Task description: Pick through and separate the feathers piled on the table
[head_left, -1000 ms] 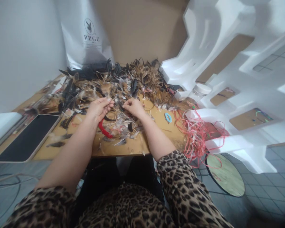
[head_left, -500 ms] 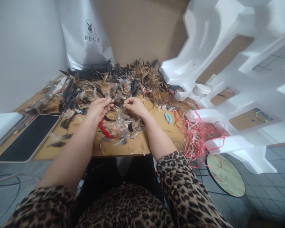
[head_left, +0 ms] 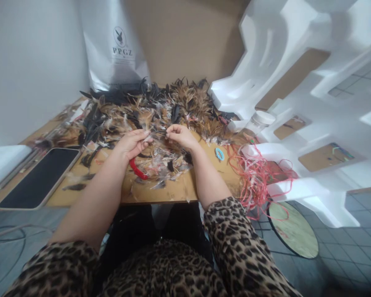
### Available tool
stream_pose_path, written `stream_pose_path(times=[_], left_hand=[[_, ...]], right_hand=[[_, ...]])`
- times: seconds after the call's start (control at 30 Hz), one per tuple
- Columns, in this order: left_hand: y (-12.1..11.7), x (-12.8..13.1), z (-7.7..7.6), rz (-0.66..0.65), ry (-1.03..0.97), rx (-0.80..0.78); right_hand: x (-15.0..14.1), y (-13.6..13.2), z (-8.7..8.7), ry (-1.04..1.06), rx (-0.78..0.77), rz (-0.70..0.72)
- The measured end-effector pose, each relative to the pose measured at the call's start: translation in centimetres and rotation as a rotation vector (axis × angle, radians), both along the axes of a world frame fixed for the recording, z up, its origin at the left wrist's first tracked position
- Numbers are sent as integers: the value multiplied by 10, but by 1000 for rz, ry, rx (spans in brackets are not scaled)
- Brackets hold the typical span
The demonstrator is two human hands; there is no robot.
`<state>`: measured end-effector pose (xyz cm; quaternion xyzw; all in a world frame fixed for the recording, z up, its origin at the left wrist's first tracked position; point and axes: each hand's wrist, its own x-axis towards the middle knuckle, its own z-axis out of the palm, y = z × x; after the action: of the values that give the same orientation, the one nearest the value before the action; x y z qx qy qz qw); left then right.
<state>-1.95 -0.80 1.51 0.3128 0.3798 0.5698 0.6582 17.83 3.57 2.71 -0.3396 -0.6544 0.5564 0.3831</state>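
Note:
Both my hands are raised a little above the near part of a feather-strewn table. My left hand [head_left: 133,143] is closed in a pinch on a brownish feather [head_left: 146,119] whose lower end meets the fingertips. Just to its right, my right hand [head_left: 181,136] has thumb and fingers pinched together at the edge of dark feathers; what lies between them is too small to make out. Beneath the hands is a loose heap of pale and dark feather scraps [head_left: 170,159]. A curved red band [head_left: 138,169] lies by my left wrist.
Brown and black feathers [head_left: 191,99] are piled along the back. A phone [head_left: 38,179] lies at left; a blue ring [head_left: 219,154] and tangled pink strips [head_left: 256,177] are at right. White foam [head_left: 231,93], a lidded jar [head_left: 261,119] and a printed silver bag [head_left: 117,70] stand around.
Both hands have shifted slightly to the right, still close together and pinched. The view has moved a little; the things on the table have kept their places.

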Motion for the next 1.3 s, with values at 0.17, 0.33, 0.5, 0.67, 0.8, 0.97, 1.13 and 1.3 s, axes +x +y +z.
stream_pose_path(times=[0.17, 0.33, 0.5, 0.67, 0.8, 0.97, 1.13, 1.3], left_hand=[[2, -2, -3, -63, 32, -3], [2, -2, -6, -55, 73, -1], [5, 0, -7, 59, 44, 51], [7, 3, -7, 185, 82, 109], [4, 10, -4, 224, 165, 143], [0, 19, -4, 173, 275, 165], [0, 15, -8, 75, 215, 125], [0, 10, -8, -1, 160, 74]], right_hand=[[1, 6, -4, -39, 38, -112], [-1, 5, -5, -82, 76, -175], [-2, 2, -1, -98, 181, -274], [-11, -6, 5, -56, 275, -385], [-27, -16, -1, -67, 71, -223], [-43, -22, -9, 113, -114, -158], [-42, -17, -10, 284, -188, -196], [-36, -13, -10, 274, -163, -211]])
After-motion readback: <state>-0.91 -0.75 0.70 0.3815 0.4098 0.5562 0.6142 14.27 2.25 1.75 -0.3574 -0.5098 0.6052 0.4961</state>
